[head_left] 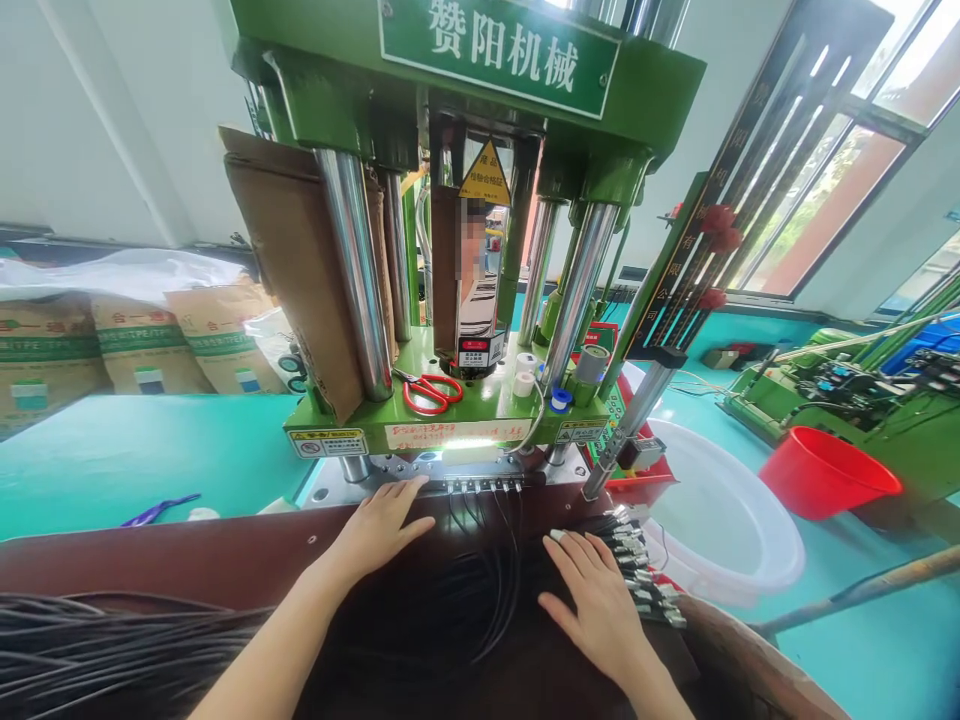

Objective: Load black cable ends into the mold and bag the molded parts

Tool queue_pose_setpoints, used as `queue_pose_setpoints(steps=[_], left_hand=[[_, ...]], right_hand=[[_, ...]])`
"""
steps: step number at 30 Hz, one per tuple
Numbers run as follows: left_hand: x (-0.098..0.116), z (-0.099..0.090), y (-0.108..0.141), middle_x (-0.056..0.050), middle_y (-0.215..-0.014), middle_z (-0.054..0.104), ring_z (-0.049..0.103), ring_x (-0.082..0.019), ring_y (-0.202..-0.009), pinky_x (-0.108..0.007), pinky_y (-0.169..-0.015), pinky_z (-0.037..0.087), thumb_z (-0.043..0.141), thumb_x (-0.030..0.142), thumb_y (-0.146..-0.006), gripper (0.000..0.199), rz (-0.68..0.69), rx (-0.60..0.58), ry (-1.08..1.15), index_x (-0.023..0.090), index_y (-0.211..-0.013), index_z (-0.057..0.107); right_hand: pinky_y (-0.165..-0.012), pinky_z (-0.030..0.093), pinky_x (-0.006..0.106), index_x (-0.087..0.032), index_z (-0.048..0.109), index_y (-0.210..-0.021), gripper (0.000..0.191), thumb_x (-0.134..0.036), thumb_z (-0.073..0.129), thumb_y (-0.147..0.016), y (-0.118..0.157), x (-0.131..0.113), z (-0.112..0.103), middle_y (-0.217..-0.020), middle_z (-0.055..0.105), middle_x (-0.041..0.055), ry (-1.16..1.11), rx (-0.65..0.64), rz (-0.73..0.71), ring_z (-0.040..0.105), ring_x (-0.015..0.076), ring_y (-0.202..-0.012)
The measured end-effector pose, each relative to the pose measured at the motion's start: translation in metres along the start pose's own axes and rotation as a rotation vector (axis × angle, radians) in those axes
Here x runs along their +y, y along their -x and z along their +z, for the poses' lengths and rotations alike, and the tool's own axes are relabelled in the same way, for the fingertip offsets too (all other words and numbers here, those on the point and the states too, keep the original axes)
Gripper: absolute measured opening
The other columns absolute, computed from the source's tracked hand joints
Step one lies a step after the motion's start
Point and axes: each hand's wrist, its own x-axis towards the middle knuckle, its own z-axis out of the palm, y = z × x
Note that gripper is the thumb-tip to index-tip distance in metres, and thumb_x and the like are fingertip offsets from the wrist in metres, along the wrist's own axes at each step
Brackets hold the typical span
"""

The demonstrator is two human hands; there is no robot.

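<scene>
My left hand (pixel 386 525) lies at the left end of a metal mould bar (pixel 427 484) under the green press (pixel 480 400), fingers extended and thumb apart. Several black cables (pixel 495 560) run from connectors in the bar down over the brown table (pixel 225 555). Near the right, my right hand (pixel 589 590) is spread over dark cables, just left of a pile of cables with metal connector ends (pixel 637 565). Neither hand visibly grips anything.
Red-handled scissors (pixel 433 393), white rolls (pixel 525 375) and a blue-and-white spool (pixel 561 399) sit on the press ledge. More black cables (pixel 97 650) lie at the left. A slanted metal column (pixel 645 400), white tub (pixel 720 510) and red bucket (pixel 825 475) stand right.
</scene>
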Motion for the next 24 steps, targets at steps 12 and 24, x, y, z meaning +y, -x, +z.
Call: queue_pose_setpoints(steps=[12, 24], left_hand=[[0.0079, -0.0085, 0.0029, -0.003, -0.139, 0.034, 0.030, -0.020, -0.127, -0.036, -0.104, 0.027, 0.038, 0.050, -0.088, 0.062, -0.027, -0.042, -0.054, 0.018, -0.141, 0.031], [0.0086, -0.0087, 0.0029, -0.002, -0.140, 0.033, 0.027, -0.020, -0.129, -0.037, -0.105, 0.026, 0.039, 0.050, -0.088, 0.063, -0.029, -0.062, -0.065, 0.017, -0.141, 0.030]], right_hand=[[-0.103, 0.020, 0.040, -0.016, 0.041, -0.131, 0.049, -0.040, 0.050, -0.089, 0.0020, 0.0017, 0.0009, -0.123, 0.048, 0.0050, -0.014, -0.032, -0.003, 0.040, 0.0183, -0.116], [-0.103, 0.020, 0.039, -0.016, 0.043, -0.129, 0.048, -0.039, 0.051, -0.088, 0.0020, 0.0021, -0.0007, -0.120, 0.050, 0.0051, -0.024, -0.026, -0.005, 0.041, 0.0187, -0.114]])
